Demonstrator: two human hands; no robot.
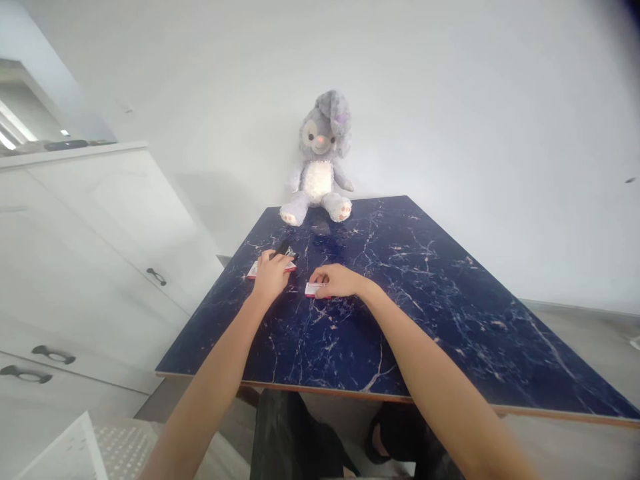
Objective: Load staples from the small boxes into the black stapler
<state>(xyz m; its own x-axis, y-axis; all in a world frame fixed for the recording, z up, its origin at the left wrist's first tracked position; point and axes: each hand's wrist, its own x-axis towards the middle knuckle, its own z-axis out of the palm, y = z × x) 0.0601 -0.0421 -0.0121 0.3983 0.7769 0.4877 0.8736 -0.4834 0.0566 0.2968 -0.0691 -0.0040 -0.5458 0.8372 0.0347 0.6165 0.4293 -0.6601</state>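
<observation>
On the blue marbled table (420,307), my left hand (271,277) lies across a flat white-and-red box (252,271), its fingers spread over the far side. A black object with a shiny part (283,248) is just beyond those fingertips; its kind is unclear. To the right, my right hand (340,280) grips a smaller white-and-red box (313,289) between thumb and fingers. That box is on or very close to the tabletop, its right part hidden by the hand. A gap of bare table separates the two boxes.
A grey plush bunny (319,160) sits at the table's far edge against the white wall. White cabinets (100,247) with dark handles stand to the left. My legs (295,433) are below the front edge.
</observation>
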